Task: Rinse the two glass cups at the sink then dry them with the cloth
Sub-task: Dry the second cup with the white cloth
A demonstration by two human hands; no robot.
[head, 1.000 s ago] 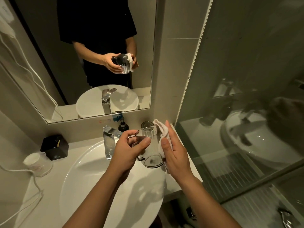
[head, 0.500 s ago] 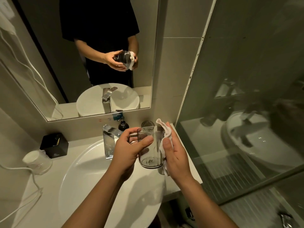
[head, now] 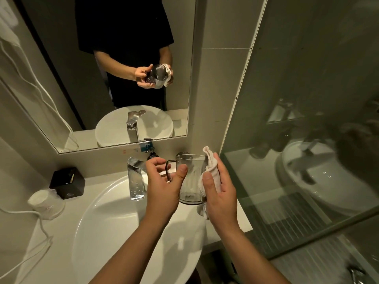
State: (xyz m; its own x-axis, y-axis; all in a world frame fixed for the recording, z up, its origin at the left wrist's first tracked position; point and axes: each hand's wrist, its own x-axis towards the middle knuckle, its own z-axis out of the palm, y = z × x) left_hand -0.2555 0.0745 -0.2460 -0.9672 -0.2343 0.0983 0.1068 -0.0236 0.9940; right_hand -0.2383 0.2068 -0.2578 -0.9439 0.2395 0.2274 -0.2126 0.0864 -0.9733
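- Glass cup (head: 191, 179) stands upright over the sink (head: 114, 228), mouth up, handle toward the left.
- Left hand (head: 164, 187) pinches its handle side, thumb on the wall.
- Right hand (head: 220, 193) presses white cloth (head: 211, 167) against its right side.
- Black box (head: 67, 184) on the worktop (head: 51, 238) carries a logo too small to read.

No text can be read: the black box (head: 67, 183) bears a pale mark and the blue sticker (head: 146, 146) small print, both too blurred.

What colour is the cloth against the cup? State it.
White cloth, clearest in the head view, in the right hand.
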